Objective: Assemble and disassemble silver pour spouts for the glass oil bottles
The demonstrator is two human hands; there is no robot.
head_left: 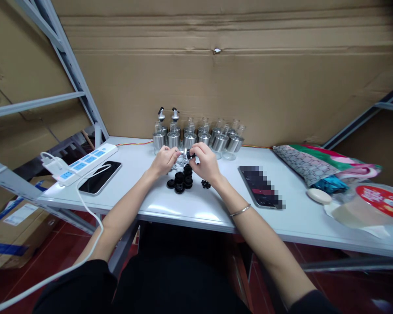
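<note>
My left hand [165,159] and my right hand [205,162] meet over the white table [196,205], both pinched on a small silver and black spout piece [186,154] held between them. Just below my hands lies a heap of black rubber rings [181,180], with a few tiny black bits [205,184] beside it. Behind my hands stands a row of several glass and steel bottles [196,137]; the two at the left [167,126] carry spouts.
A white power strip [85,163] with a plugged charger and a dark phone [100,177] lie at the left. A second phone [261,186] lies at the right, then a patterned pouch [309,168], a white oval object [318,196] and plastic bags [373,205]. Cardboard walls the back.
</note>
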